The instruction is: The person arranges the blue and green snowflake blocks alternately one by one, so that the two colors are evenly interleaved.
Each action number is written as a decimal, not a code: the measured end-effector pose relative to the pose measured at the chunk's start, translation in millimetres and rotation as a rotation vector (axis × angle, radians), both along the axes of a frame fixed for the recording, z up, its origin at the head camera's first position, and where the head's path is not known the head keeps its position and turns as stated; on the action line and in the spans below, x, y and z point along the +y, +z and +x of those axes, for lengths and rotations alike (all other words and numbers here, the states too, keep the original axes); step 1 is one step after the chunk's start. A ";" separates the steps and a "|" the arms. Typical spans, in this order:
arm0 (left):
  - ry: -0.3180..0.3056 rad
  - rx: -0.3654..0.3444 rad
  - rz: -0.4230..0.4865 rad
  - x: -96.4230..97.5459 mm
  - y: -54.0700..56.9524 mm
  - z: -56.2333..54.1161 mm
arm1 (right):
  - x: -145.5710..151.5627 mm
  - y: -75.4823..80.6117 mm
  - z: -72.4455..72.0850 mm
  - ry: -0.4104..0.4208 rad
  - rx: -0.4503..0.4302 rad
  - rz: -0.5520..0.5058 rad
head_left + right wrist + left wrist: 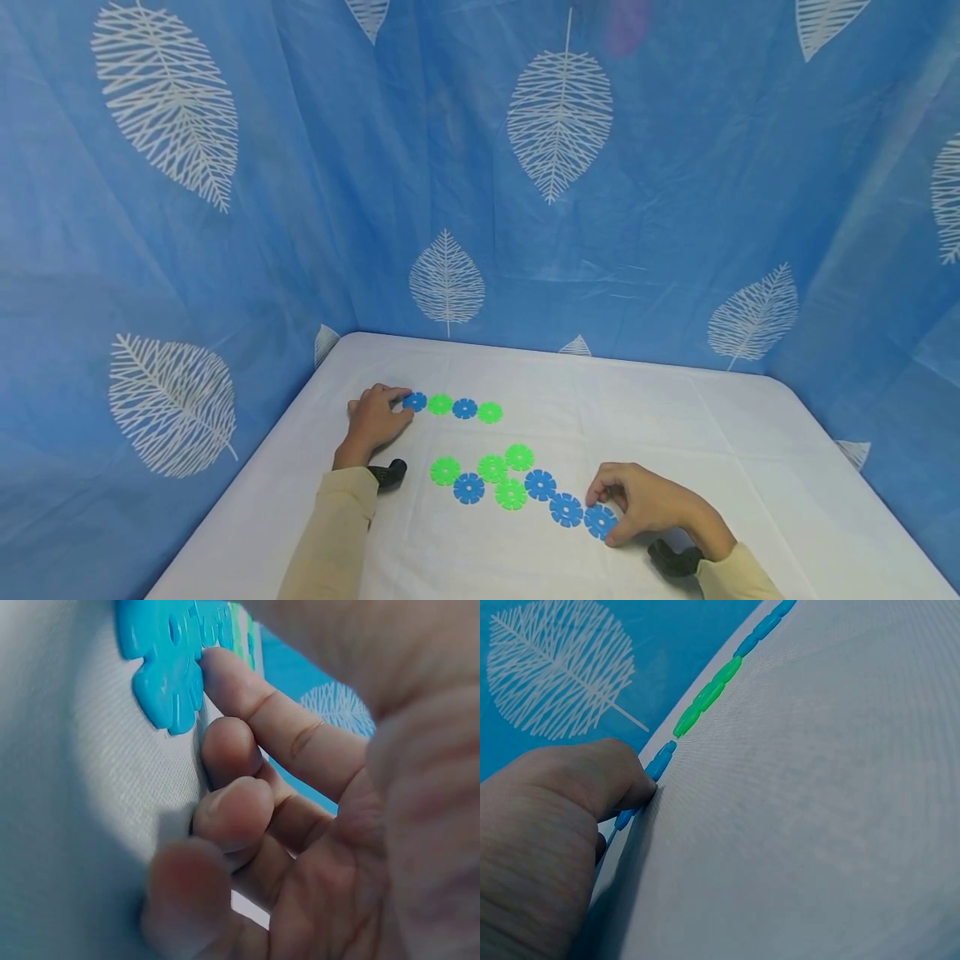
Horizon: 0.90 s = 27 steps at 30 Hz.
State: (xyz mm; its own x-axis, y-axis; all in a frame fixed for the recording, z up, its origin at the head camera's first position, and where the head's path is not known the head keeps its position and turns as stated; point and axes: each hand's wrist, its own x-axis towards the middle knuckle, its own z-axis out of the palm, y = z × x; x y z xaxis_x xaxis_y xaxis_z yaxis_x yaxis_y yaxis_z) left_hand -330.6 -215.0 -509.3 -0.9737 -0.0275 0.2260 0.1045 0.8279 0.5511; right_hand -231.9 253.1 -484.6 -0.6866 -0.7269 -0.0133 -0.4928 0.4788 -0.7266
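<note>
Toward the back left of the table, my left hand [371, 423] pinches a blue notched plastic disc [416, 402] between thumb and forefinger. That disc is the left end of a row; a green disc [440, 404], a blue disc [465, 408] and another green disc [490, 412] follow it rightward. In the left wrist view the thumb covers part of the held disc [661, 760]. Nearer the front, my right hand [654, 502] holds a blue notched disc [600, 522] by its edge, flat on the cloth. The right wrist view shows the forefinger touching this disc [166, 675], other fingers curled.
Between the hands lies a loose group of discs, among them green discs [446, 472] and blue discs [468, 488]. A white cloth [675, 417] covers the table. Blue leaf-patterned curtains [525, 275] stand behind and at the sides. Each wrist wears a black strap [388, 475].
</note>
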 end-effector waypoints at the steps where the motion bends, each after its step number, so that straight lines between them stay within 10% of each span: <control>1: 0.000 0.002 0.002 -0.1 0.5 0.3 | 0.1 -0.2 -0.5 0.005 0.002 -0.003; 16: -0.006 0.007 -0.002 1.4 -1.2 -0.2 | -1.1 0.6 4.5 -0.018 -0.021 0.015; 27: -0.003 0.002 0.001 1.5 0.4 1.0 | -4.9 2.6 12.9 -0.060 0.149 0.087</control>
